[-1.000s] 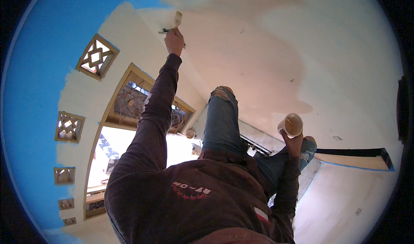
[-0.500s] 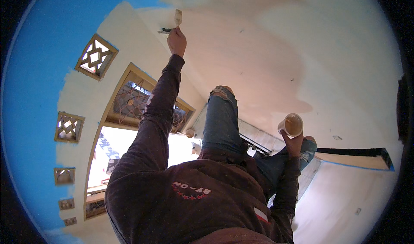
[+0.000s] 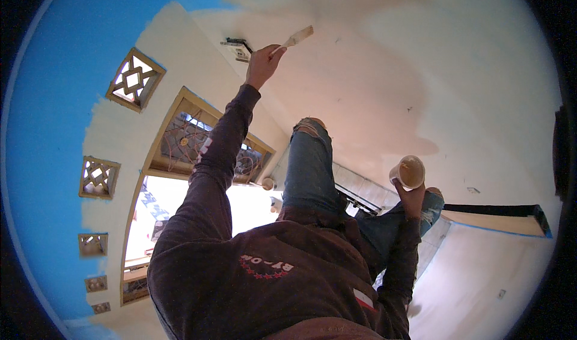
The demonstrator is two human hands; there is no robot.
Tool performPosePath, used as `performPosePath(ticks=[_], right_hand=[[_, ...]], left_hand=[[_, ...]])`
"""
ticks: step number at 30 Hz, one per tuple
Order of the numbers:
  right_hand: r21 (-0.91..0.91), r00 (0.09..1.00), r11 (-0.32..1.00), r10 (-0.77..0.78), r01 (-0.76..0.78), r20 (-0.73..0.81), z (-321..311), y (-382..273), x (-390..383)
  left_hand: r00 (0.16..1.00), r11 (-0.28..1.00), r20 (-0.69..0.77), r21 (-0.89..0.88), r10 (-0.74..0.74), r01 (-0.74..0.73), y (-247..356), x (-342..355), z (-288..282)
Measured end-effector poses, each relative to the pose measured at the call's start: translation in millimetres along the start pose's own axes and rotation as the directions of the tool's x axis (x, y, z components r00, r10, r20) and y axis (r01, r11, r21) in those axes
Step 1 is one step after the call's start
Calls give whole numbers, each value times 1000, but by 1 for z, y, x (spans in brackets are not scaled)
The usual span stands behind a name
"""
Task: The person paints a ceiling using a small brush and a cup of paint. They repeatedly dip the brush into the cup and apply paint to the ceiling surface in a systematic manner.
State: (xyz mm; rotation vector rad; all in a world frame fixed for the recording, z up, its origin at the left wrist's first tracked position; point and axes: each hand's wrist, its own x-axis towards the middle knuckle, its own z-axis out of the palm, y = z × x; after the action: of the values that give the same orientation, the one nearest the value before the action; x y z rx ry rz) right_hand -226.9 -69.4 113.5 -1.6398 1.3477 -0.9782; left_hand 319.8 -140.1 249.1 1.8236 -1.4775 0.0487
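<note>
My left hand, arm stretched out, is closed round the handle of a paintbrush. The flat bristle end points up and right, and it is close to the pale wall; I cannot tell whether it touches. Just left of this hand is a wall switch box, partly covered by it. My right hand grips a small pale cup from below. The cup's mouth faces me and its inside looks beige. It is held by my bent right knee, well apart from the brush.
A blue-painted wall area lies left, bordering cream. Patterned vent openings and a doorway with a grilled wooden transom are below it. Darker patches mark the pale wall. A dark-edged recess sits at right, beyond my knee.
My left hand has moved slightly right and down, and the brush has tipped from upright to slanting right. More of the switch box shows. The cup has barely shifted.
</note>
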Motion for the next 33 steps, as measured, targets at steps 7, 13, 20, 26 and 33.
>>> performPosePath(ticks=[7,13,20,26,33], right_hand=[[50,1000,999,14,-14,-1,2,-12,2],[86,999,996,-23,26,-40,1,0,1],[51,1000,999,-9,9,-1,3,4,2],[23,1000,1000,-2,2,13,4,-2,2],[-6,1000,1000,-26,26,18,10,5,6]], left_hand=[[999,993,54,119,-10,4,-56,59,-20],[995,981,-97,189,-31,49,-112,77,-54],[900,874,-419,387,-118,295,-161,86,-71],[904,859,-407,411,-128,306,-174,111,-77],[912,905,-409,395,21,156,-133,106,-45]])
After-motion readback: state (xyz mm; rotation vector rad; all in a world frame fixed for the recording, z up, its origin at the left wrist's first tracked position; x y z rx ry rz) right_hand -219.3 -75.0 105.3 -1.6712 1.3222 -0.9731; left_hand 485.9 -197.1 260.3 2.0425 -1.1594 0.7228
